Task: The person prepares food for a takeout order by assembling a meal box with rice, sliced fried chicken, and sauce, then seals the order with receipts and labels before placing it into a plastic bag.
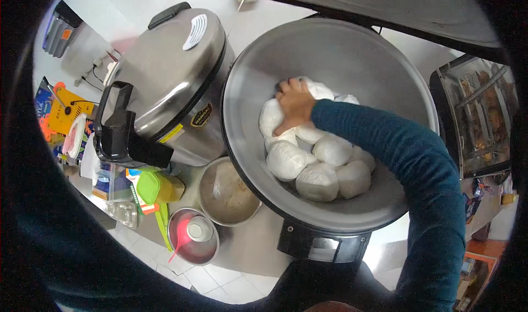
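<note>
My right hand (296, 104) reaches into the large grey pot (385, 81) of an open cooker. Its thumb and fingers are spread around a round white bundle (270, 117) at the left of the heap, pressing on it. Several similar white wrapped bundles (317, 182) are crowded together on the bottom of the pot, and what is inside them cannot be seen. My right forearm, in a dark teal sleeve, crosses over the pot's right side and covers part of it. My left hand is out of sight.
A lidded steel cooker (176, 64) with a black handle stands left of the pot. Nearer are a steel bowl (207, 212), a smaller bowl (175, 232) with a pink utensil, and a green-lidded container (147, 187). The raised lid (423, 9) overhangs the far side.
</note>
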Action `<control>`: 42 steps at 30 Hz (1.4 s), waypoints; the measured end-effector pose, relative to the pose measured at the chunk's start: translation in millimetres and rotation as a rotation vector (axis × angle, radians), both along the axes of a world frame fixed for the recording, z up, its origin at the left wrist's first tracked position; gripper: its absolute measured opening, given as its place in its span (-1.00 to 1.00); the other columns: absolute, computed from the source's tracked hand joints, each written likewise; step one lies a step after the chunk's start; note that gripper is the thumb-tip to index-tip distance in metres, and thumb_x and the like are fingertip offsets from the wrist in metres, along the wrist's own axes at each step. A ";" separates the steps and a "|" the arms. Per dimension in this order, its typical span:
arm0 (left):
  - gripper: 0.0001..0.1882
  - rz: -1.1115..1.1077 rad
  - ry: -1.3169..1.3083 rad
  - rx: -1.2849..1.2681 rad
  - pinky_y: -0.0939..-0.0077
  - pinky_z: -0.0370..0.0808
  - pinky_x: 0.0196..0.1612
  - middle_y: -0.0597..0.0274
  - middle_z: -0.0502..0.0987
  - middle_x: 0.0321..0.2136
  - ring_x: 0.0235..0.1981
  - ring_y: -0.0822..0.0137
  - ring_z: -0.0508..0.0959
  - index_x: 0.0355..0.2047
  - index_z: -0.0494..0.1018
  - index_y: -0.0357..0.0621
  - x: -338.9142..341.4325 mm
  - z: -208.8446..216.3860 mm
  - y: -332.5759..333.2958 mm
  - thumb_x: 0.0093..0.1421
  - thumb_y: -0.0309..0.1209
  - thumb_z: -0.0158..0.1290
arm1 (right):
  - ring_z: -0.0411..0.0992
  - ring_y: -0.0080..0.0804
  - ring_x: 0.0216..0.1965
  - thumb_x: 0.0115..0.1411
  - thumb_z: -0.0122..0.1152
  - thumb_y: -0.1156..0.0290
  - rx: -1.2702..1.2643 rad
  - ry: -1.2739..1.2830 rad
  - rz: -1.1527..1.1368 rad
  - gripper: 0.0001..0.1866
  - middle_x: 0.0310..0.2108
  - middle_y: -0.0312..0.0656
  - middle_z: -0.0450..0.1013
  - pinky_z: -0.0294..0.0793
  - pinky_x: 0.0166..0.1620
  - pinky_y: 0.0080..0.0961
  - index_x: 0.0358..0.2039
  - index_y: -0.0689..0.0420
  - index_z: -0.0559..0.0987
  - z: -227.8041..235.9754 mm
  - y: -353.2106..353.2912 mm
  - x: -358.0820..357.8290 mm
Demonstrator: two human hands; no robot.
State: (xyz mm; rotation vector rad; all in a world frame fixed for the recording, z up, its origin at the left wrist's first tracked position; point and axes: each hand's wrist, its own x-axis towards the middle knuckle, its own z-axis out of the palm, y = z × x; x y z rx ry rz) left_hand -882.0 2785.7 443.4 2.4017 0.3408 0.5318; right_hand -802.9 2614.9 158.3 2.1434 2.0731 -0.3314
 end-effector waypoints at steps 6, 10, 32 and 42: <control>-0.49 0.089 -0.014 0.061 0.41 0.37 -0.19 0.01 0.39 -0.27 -0.28 0.27 0.42 -0.22 0.29 -0.42 -45.0 -32.4 -5.2 -0.10 -0.24 0.02 | -0.38 0.45 0.11 -0.61 0.26 -0.32 0.029 0.099 -0.263 0.11 0.10 0.31 -0.20 -0.15 -0.08 0.44 0.02 0.00 0.24 -8.6 -12.5 -4.0; -0.43 0.120 -0.061 0.099 0.40 0.34 -0.16 0.03 0.37 -0.25 -0.26 0.27 0.40 -0.21 0.28 -0.41 -79.1 -41.8 -26.2 -0.14 -0.19 0.06 | -0.19 0.41 0.07 -0.55 0.31 -0.19 0.105 0.142 -0.231 0.02 0.07 0.28 -0.12 0.13 -0.19 0.34 -0.02 0.06 0.28 -5.7 -14.1 -3.0; -0.15 -0.178 -0.206 -0.116 0.34 0.16 0.02 0.13 0.28 -0.17 -0.13 0.29 0.29 -0.20 0.19 -0.30 -144.2 -96.9 -223.5 -0.40 -0.02 0.30 | -0.04 -0.06 0.12 -0.55 0.37 0.01 0.973 0.712 -0.468 -0.08 0.07 0.07 0.01 -0.03 0.09 -0.22 -0.10 0.17 0.31 100.7 -481.5 -33.1; -0.76 0.575 -0.812 0.550 0.37 0.20 0.03 -0.01 0.30 -0.08 -0.06 0.20 0.30 -0.26 0.22 -0.22 -97.7 -150.2 -441.4 0.06 -0.51 -0.01 | -0.07 0.15 0.11 -0.49 0.34 -0.13 0.834 0.039 -1.268 -0.02 0.07 0.14 -0.01 -0.02 0.07 0.00 0.00 0.10 0.29 -125.3 -660.2 76.7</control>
